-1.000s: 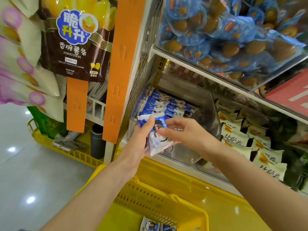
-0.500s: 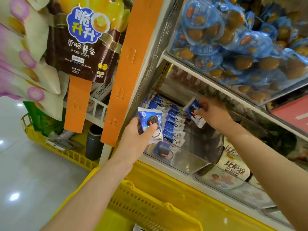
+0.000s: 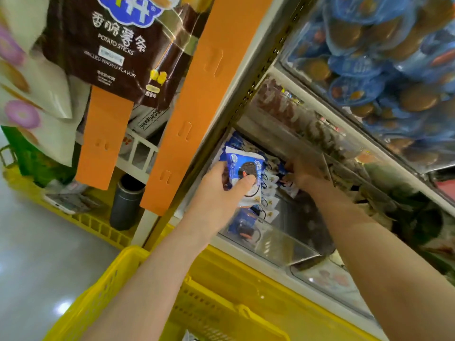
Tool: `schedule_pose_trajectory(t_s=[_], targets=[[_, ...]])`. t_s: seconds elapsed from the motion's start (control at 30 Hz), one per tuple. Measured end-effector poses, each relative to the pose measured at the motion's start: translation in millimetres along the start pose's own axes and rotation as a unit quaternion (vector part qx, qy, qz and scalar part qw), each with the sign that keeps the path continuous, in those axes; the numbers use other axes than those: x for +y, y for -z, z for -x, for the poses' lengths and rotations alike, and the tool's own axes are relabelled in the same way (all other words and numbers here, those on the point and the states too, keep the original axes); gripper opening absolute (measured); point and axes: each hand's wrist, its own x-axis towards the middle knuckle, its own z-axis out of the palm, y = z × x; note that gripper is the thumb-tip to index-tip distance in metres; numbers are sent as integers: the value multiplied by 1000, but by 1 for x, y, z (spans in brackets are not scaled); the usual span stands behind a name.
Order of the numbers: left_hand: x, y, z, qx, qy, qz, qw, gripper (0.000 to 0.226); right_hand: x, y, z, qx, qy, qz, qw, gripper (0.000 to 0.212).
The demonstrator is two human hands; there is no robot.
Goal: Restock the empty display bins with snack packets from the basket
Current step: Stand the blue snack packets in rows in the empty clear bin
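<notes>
Left hand [image 3: 219, 193] raised before the shelf; thumb and fingers pinch one blue-and-white snack packet [image 3: 242, 172], held upright just in front of the clear bin [image 3: 283, 244] and not inside it. Right hand [image 3: 306, 174] reaches deep into the same bin, at the far end of the row of packets [image 3: 268, 201]; its fingertips are blurred and partly hidden, so I cannot tell whether they grip a packet or only touch the row. The row stands on edge along the left side of the bin; the right part of the bin floor is bare. Yellow basket [image 3: 103, 291] sits below both forearms, near the shelf front. Above, an upper bin [image 3: 290, 62] holds blue-wrapped snacks. To the left, an orange strip [image 3: 197, 107] runs down the shelf post; a brown potato-sticks bag [image 3: 115, 50] hangs beside it.
</notes>
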Motion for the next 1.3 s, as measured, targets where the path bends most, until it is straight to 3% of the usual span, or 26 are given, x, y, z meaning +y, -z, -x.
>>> schedule_pose_trajectory(t_s=[0.27,0.6,0.7,0.8,0.87,0.97,1.07,1.13,1.23,1.3], targets=[[-1,4,-5,7,-3,9,1000,27,9,-7,-16,-2,59,23,998,28],[1,0,-5,-15,15,7,1000,28,-5,-2,-3,12,-3,46,999,42],[2,-2,-2,-24,18,-8,1000,26,-13,12,23,54,21,-44,997,41],[2,-6,3,-36,14,-11,999,30,-27,27,68,126,60,-279,950,20],[1,-10,7,-52,15,1,999,31,-36,34,101,83,77,-418,902,12],[-1,-15,13,-82,-2,-15,997,26,-42,41,143,-11,112,-467,877,16],[-2,-16,18,-113,-16,-24,993,21,-38,46,167,-48,97,-494,863,13],[-2,-17,21,-108,2,29,994,27,-32,48,177,-77,45,-567,819,7],[-3,-19,24,-68,24,94,993,33,-27,44,190,-85,-2,-666,741,26],[-4,-23,29,-59,30,114,991,24,-29,37,198,-77,-4,-686,723,42]])
